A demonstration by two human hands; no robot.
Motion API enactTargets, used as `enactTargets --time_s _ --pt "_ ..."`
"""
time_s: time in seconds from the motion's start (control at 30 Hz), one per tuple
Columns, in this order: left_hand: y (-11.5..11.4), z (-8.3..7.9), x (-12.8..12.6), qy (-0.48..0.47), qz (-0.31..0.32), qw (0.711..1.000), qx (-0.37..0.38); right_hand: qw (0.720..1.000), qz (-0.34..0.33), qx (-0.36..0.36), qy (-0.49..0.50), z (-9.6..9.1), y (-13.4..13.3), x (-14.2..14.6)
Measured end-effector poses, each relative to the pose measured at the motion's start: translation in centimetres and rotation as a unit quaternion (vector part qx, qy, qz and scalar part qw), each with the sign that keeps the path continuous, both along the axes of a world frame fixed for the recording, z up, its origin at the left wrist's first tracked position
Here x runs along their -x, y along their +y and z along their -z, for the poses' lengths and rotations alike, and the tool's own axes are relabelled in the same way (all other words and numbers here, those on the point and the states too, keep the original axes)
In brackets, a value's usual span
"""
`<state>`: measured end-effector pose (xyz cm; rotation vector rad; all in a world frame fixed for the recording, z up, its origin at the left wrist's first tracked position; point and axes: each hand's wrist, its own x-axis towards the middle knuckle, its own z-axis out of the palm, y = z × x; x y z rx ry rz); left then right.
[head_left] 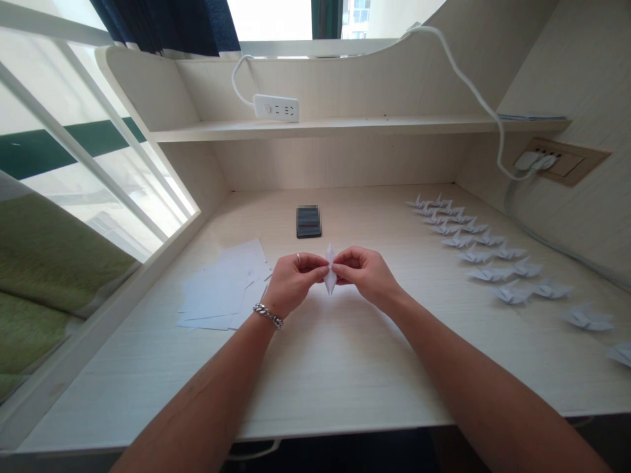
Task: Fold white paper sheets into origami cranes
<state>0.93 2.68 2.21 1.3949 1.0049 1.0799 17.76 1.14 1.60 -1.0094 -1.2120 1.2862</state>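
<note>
A narrow, diamond-shaped piece of folded white paper [330,281] is held upright between my two hands, above the middle of the desk. My left hand [294,279] pinches its left side with thumb and forefinger. From the right, my right hand [365,272] pinches the opposite side in the same way. Both points of the paper stick out, one beyond my fingers and one towards me. Loose white paper sheets [217,289] lie in an uneven pile left of my left hand. Several folded paper cranes [488,272] stand in rows to the right.
A dark phone [308,222] lies beyond my hands. On the shelf [345,129] at the back rests a white power strip [276,108]. A white cable [473,85] hangs at the right, down to a wall socket [566,161]. White rails [89,151] border the left side.
</note>
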Motion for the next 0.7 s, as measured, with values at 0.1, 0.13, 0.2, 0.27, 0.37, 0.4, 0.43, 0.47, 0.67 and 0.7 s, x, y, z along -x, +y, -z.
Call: enactTargets --time_s 0.1,0.13,0.2,0.27,0.37,0.4,0.43,0.47,0.67,0.7 --pt "-0.05 -0.03 -0.01 0.001 -0.002 1.000 0.004 1.000 -0.001 -0.002 -0.006 0.08 0.05 -0.03" --pt "-0.07 -0.03 -0.02 0.001 -0.002 1.000 0.006 1.000 0.000 -0.005 -0.009 0.12 0.07 -0.04" --pt "-0.07 -0.03 -0.04 -0.002 -0.002 1.000 0.010 1.000 0.002 -0.014 -0.015 0.21 0.09 -0.05" --pt "-0.05 -0.01 -0.05 -0.006 -0.005 1.000 0.013 1.000 0.001 -0.023 -0.020 0.33 0.12 -0.04" --pt "0.01 0.06 -0.05 -0.006 -0.008 1.000 0.013 0.999 0.001 -0.030 -0.026 0.49 0.16 0.00" --pt "0.02 0.08 -0.07 -0.004 -0.008 1.000 0.009 0.999 0.004 -0.031 -0.028 0.53 0.17 0.03" --pt "0.01 0.10 -0.12 -0.003 -0.010 1.000 0.004 0.999 0.008 -0.032 -0.030 0.56 0.17 0.07" --pt "-0.01 0.11 -0.18 -0.004 -0.014 1.000 -0.003 0.999 0.013 -0.036 -0.032 0.58 0.17 0.12" --pt "-0.30 -0.05 -0.76 -0.009 -0.049 0.998 -0.044 0.996 0.060 -0.062 -0.034 0.77 0.15 0.68" --pt "-0.32 -0.07 -0.80 -0.008 -0.054 0.997 -0.048 0.996 0.060 -0.054 -0.021 0.81 0.17 0.78"
